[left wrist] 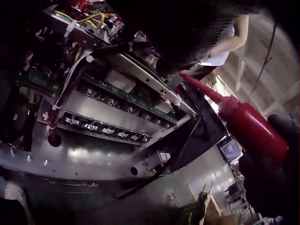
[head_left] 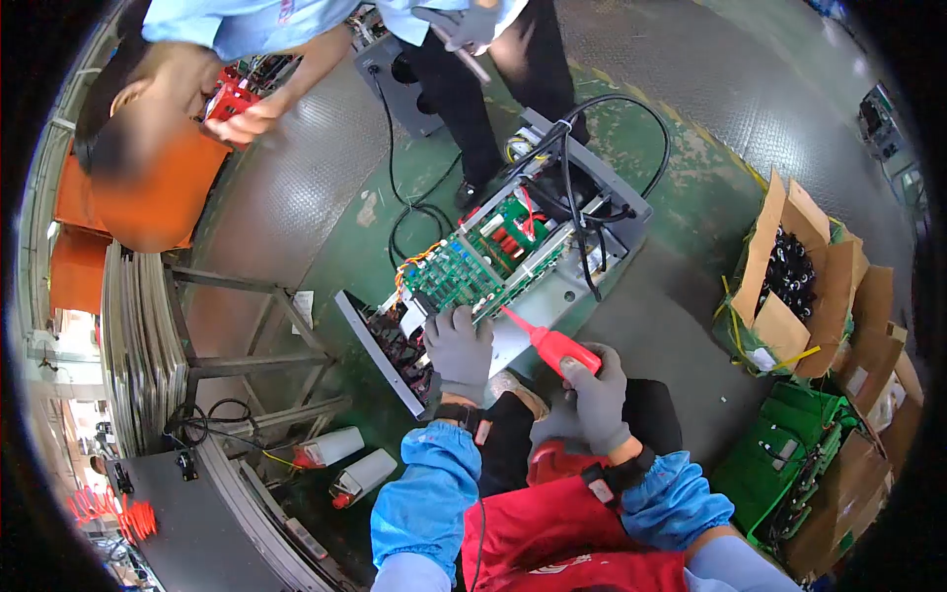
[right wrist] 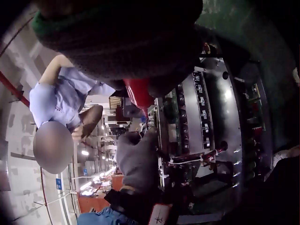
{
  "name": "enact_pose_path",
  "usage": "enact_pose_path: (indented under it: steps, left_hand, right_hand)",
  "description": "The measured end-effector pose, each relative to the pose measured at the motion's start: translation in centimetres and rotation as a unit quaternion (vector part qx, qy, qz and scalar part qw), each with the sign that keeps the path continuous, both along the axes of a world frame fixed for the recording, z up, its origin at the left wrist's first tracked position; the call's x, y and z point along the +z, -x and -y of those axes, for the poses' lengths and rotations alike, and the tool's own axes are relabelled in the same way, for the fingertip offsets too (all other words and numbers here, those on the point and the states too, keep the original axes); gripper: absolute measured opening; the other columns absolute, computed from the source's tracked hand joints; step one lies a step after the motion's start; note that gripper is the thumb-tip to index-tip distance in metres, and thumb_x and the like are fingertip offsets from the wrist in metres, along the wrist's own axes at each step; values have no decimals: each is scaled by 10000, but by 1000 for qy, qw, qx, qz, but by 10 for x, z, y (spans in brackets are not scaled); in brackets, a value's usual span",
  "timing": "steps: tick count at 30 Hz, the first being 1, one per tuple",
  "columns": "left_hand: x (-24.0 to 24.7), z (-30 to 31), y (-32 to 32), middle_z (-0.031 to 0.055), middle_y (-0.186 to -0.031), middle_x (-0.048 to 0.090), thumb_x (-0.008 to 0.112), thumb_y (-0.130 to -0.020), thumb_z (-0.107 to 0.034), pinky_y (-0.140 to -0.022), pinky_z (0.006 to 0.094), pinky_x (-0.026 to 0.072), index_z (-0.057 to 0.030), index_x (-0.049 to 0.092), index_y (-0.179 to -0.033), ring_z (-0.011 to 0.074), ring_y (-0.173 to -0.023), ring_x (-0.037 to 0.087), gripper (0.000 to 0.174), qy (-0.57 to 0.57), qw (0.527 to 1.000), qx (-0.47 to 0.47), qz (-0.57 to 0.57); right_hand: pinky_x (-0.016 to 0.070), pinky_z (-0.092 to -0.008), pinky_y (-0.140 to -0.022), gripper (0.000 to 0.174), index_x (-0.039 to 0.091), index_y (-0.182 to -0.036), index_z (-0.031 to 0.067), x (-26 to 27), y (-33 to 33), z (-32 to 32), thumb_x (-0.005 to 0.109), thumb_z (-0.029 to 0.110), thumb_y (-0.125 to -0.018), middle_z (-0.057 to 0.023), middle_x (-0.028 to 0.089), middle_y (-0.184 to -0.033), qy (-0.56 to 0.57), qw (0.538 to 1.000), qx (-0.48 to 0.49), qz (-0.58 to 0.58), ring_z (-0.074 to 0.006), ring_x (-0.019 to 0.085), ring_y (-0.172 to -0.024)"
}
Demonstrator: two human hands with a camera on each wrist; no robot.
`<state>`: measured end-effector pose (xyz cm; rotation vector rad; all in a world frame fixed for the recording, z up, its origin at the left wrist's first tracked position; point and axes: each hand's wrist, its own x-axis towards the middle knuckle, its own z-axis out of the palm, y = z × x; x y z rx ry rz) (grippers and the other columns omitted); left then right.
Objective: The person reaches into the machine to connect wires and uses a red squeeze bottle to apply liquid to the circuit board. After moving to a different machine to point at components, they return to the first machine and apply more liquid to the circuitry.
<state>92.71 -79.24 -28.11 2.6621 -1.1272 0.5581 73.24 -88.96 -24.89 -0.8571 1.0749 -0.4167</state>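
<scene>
At the edge of the green circuit board point(head_left: 454, 276), the right hand point(head_left: 600, 400) grips the red bottle point(head_left: 557, 350); light, even squeezing with its tip steady seems best. Whether the left hand point(head_left: 460, 350) nearby pinches something, I cannot tell.

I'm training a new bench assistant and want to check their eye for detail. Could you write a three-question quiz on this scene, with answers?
1. Multiple choice: What is holding the red bottle?
A) The wearer's left hand
B) The wearer's right hand
C) The other person's hand

2. True or false: An open cardboard box of black parts stands to the wearer's right.

3. Fill in the blank: The bottle's nozzle points toward the opened unit with its green ____.

Key: 1. B; 2. True; 3. circuit boards
</scene>
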Motion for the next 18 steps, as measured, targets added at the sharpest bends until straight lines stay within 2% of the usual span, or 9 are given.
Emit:
enact_pose_path:
  steps: [2, 3, 6, 9, 13, 18]
  left_hand:
    - [-2, 7, -10, 102, -917, 611, 732, -811, -310, -706, 477, 509, -113, 622, -901, 334, -865, 590, 243, -22, 1000, 5, 17]
    - [-1, 9, -13, 86, -822, 624, 714, -829, -277, -647, 462, 507, -117, 608, -826, 324, -799, 596, 191, -13, 998, -25, 47]
    - [-6, 8, -19, 74, -771, 632, 694, -848, -258, -655, 455, 508, -121, 626, -852, 323, -790, 598, 153, -55, 996, -57, 37]
    - [-8, 6, -26, 75, -748, 647, 688, -851, -246, -667, 456, 507, -117, 647, -876, 326, -779, 601, 138, -37, 994, -101, 20]
    - [0, 7, -33, 96, -784, 669, 685, -845, -236, -686, 462, 502, -107, 666, -890, 333, -790, 605, 138, -39, 993, -100, -52]
    - [-2, 8, -37, 105, -784, 674, 688, -822, -220, -684, 465, 494, -102, 669, -866, 343, -774, 602, 127, -17, 991, -99, -88]
  right_hand:
    - [504, -274, -670, 376, 592, -1137, -22, -4, 2, 2, 730, 182, -853, -58, 625, -942, -3, 1000, -1, -9, -105, 591, -794]
    - [505, -273, -674, 376, 593, -1137, -21, -10, 2, 2, 731, 183, -853, -60, 628, -945, 8, 1000, -5, -11, -106, 592, -797]
    - [508, -271, -693, 392, 594, -1146, -21, -11, 2, 5, 739, 192, -851, -67, 639, -956, 43, 999, 1, -22, -110, 598, -812]
    - [513, -273, -717, 413, 597, -1153, -25, -12, -5, 5, 750, 204, -846, -75, 650, -973, 76, 997, 3, -5, -117, 605, -832]
    - [505, -266, -757, 422, 581, -1187, -35, -8, -16, 6, 738, 157, -846, -78, 629, -1005, 113, 993, 22, -12, -116, 582, -870]
    - [530, -291, -748, 449, 603, -1161, -30, -29, -21, -1, 774, 222, -831, -105, 671, -952, 133, 991, 13, -23, -122, 621, -834]
